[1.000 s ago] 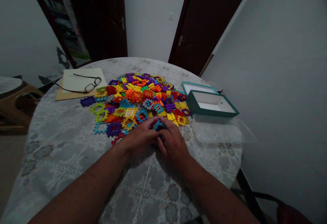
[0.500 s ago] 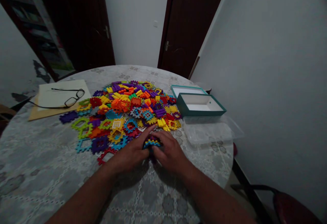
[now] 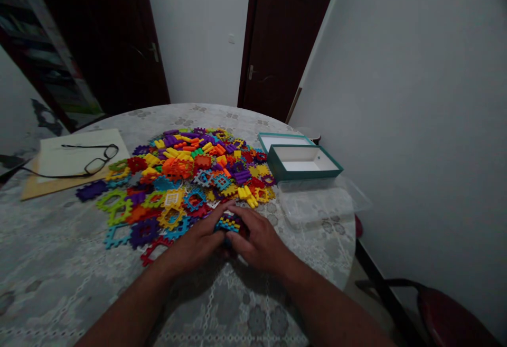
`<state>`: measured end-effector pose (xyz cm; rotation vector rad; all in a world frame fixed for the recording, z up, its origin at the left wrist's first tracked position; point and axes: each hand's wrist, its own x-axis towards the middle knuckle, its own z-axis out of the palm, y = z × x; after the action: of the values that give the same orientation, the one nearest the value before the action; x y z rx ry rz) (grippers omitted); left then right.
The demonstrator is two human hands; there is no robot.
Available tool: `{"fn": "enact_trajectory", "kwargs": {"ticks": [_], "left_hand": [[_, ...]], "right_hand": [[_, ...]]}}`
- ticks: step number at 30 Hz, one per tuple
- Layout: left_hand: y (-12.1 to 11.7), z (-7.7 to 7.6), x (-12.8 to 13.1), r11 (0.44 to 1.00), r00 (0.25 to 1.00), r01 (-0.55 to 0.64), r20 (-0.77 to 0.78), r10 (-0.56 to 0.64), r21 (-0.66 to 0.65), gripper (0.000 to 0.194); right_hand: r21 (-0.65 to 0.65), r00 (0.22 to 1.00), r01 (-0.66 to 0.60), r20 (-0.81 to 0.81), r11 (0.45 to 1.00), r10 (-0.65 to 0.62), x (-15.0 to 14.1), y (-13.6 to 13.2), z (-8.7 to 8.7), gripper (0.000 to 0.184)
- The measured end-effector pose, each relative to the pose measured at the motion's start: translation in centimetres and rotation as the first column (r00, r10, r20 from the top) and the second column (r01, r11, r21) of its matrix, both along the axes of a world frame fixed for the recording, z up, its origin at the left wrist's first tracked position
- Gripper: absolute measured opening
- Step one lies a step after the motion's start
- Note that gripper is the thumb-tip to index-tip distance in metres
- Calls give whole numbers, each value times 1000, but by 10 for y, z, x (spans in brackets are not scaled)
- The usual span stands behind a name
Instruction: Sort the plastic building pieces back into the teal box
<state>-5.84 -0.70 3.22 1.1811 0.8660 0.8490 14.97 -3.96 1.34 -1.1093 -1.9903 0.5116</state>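
Both hands close around a small stack of interlocking building pieces (image 3: 228, 224), held over the near side of the table, just in front of the heap. The left hand (image 3: 200, 244) and right hand (image 3: 259, 237) grip it from either side, fingertips meeting at the far edge; only a toothed strip of blue and yellow shows between them, so its full shape and underside stay hidden, and whether it touches the patterned tablecloth (image 3: 47, 294) cannot be told. The left forearm partly covers a red frame piece (image 3: 147, 256). In the heap of plastic building pieces (image 3: 194, 165), many overlap and the lower ones are buried. The clear plastic tray (image 3: 312, 204) beside the green box (image 3: 303, 173) has faint, hard-to-trace edges; a dark red chair (image 3: 451, 312) is cut off at lower right
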Motion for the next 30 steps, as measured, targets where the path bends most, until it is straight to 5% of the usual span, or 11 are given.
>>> {"fn": "enact_trajectory", "kwargs": {"ticks": [7, 12, 16, 26, 30], "left_hand": [[-1, 1, -1, 997, 997, -35, -73, 40, 75, 55], [0, -7, 4, 976, 988, 37, 157, -3, -214, 48], [0, -6, 10, 937, 968, 76, 250, 13, -341, 37], [1, -10, 8, 938, 950, 132, 310, -28, -321, 36], [1, -9, 9, 950, 958, 124, 284, -39, -287, 37]], "right_hand": [[30, 998, -13, 66, 999, 11, -2, -3, 1, 49], [84, 994, 108, -29, 991, -106, 0, -1, 4, 48], [137, 996, 84, 0, 987, -85, 0, 0, -3, 56], [212, 995, 39, 83, 976, -58, -1, -3, -10, 63], [136, 997, 48, 47, 990, -55, -4, -4, -9, 63]]}}
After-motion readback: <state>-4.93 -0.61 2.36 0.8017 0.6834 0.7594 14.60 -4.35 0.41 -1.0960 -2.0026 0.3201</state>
